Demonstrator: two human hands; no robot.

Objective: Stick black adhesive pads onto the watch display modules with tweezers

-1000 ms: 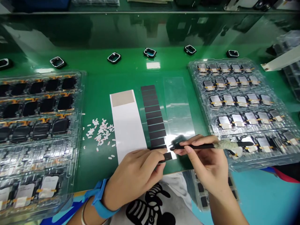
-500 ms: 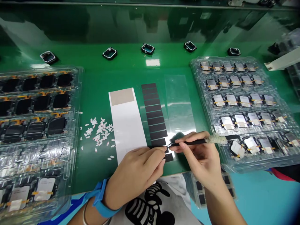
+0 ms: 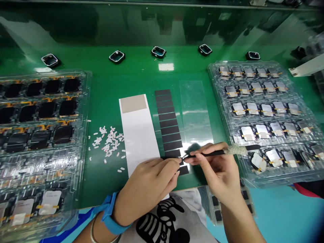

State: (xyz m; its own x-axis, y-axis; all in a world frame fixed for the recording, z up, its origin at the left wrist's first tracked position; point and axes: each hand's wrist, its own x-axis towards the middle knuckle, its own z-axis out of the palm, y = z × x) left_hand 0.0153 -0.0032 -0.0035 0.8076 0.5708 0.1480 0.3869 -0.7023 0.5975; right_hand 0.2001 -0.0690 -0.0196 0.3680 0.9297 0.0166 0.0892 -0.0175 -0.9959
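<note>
In the head view, my right hand [image 3: 221, 168] is closed around black tweezers [image 3: 211, 154] with a pale fuzzy wrapping on the handle. Their thin tip points left and meets the fingertips of my left hand [image 3: 154, 177]. That hand is closed, thumb and fingers pressed together over something small and dark that I cannot make out. Beneath both hands runs a column of black rectangular strips [image 3: 170, 130] on a clear sheet. A white card [image 3: 140, 135] with a beige patch at its top lies left of it, its lower part behind my left hand.
Small white pieces [image 3: 110, 143] lie scattered left of the card. A clear tray [image 3: 87, 98] of watch screens stands left, another clear tray [image 3: 222, 111] right. Several watch cases [image 3: 117, 56] line the back. Beside the strips lies a clear film [image 3: 194, 111].
The view has shifted slightly, so the trays and card appear a little further right. Both hands keep nearly the same pose, with the tweezers' tip still at my left fingertips.
</note>
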